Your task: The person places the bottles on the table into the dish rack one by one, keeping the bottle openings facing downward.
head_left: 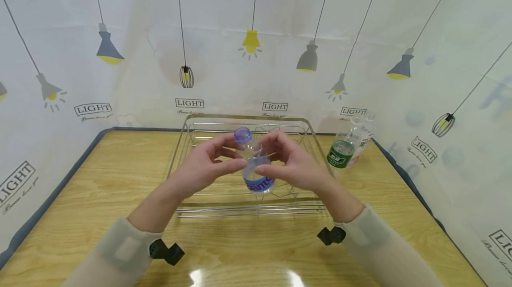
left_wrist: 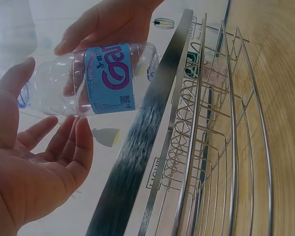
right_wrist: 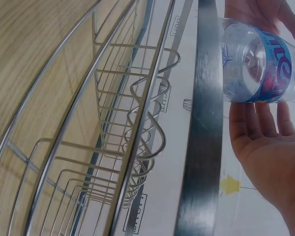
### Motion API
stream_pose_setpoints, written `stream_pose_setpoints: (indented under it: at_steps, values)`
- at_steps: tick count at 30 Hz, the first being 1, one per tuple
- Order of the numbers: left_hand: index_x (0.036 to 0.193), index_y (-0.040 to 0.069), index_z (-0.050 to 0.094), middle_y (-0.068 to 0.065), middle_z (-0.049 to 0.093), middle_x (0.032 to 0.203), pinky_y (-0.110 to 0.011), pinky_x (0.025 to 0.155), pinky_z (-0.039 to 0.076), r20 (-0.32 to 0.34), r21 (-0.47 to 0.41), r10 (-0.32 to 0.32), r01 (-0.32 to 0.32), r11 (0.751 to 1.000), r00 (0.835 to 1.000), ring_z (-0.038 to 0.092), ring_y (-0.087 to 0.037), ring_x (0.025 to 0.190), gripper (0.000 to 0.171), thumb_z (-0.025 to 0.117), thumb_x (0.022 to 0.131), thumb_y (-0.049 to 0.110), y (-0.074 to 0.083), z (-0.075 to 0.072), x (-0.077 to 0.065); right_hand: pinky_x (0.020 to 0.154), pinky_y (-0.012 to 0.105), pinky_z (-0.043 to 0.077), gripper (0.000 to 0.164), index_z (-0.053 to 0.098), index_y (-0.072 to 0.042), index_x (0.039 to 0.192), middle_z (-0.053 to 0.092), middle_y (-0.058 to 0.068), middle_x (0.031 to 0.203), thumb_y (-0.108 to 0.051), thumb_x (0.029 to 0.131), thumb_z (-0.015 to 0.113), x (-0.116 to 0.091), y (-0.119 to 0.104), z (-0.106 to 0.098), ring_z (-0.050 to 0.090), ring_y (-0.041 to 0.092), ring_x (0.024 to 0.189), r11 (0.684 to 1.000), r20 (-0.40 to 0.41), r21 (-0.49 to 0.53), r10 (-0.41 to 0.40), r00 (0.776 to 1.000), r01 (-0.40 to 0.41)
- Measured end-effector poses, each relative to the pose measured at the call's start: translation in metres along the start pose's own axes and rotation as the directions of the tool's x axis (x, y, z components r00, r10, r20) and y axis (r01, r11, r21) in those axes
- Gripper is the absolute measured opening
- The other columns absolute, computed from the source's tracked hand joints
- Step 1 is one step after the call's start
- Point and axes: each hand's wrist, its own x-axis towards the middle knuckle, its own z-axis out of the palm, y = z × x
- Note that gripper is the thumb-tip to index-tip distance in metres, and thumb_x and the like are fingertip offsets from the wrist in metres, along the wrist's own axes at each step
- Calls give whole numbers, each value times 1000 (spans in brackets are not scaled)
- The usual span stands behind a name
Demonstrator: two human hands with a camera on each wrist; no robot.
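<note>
A clear plastic bottle [head_left: 258,183] with a blue-and-purple label and a purple neck is held up between both hands, tilted slightly, over a metal wire dish rack [head_left: 248,204]. My left hand [head_left: 204,162] has its thumb and fingers around the upper part, near the neck. On the other side, my right hand [head_left: 298,162] grips the body, its thumb across the front above the label. The left wrist view shows the bottle [left_wrist: 109,78] beyond the rack's flat rim [left_wrist: 137,137], left fingertips right at its side. In the right wrist view, right fingers curve along the bottle [right_wrist: 273,64].
Right of the rack stand two more clear bottles, one with a green label [head_left: 341,153], the other behind it with a white-and-red label [head_left: 363,139]. A wooden table [head_left: 240,247] lies beneath, and a lamp-printed cloth [head_left: 224,20] encloses the back and sides.
</note>
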Motion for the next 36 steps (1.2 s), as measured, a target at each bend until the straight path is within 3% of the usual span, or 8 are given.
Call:
stream_pose_setpoints:
  at_steps: [4,12,19,24,29,36]
  values:
    - [154,24,61,-8,64,141,-47,101,61,-1,1,4,-4,1000,1000,64,-30,130,56,81,102,28,0,-1,0,96,42,63,50,55,-7,140,65,18,133,-9,98,82,2,-1,4,68,32,117,1000,10,-16,6,1000,-6]
    - [154,24,64,-8,70,135,-43,94,62,5,23,72,-72,997,997,65,-31,125,54,81,103,24,-2,0,0,99,42,60,52,57,-10,142,66,11,134,-12,98,84,3,0,8,69,28,119,997,7,-67,31,999,-31]
    - [149,25,67,-8,69,135,-45,98,62,4,-1,56,-56,998,998,64,-32,126,49,81,102,24,-3,-3,-3,104,45,58,54,57,-9,146,65,11,137,-14,99,83,3,2,8,66,30,125,998,17,-42,52,998,-52]
    - [150,20,65,-10,68,137,-47,101,62,0,-35,86,-86,996,996,66,-31,126,50,81,103,21,-6,-9,-6,108,50,57,59,55,-9,151,63,12,144,-17,99,83,-1,5,3,64,33,130,997,15,-38,64,998,-63]
    - [152,15,62,-15,70,136,-39,101,63,-7,-41,90,-90,995,996,69,-30,124,53,80,103,19,-9,-16,-10,110,54,55,62,53,-9,154,61,13,150,-16,100,82,-5,8,-3,62,38,134,996,10,-30,85,996,-85]
    - [152,15,60,-18,68,138,-34,98,64,-14,-65,82,-82,994,997,71,-28,121,53,80,102,15,-13,-22,-13,113,52,54,66,52,-5,156,62,12,152,-13,97,83,-9,9,-6,64,32,134,993,6,-74,94,996,-93]
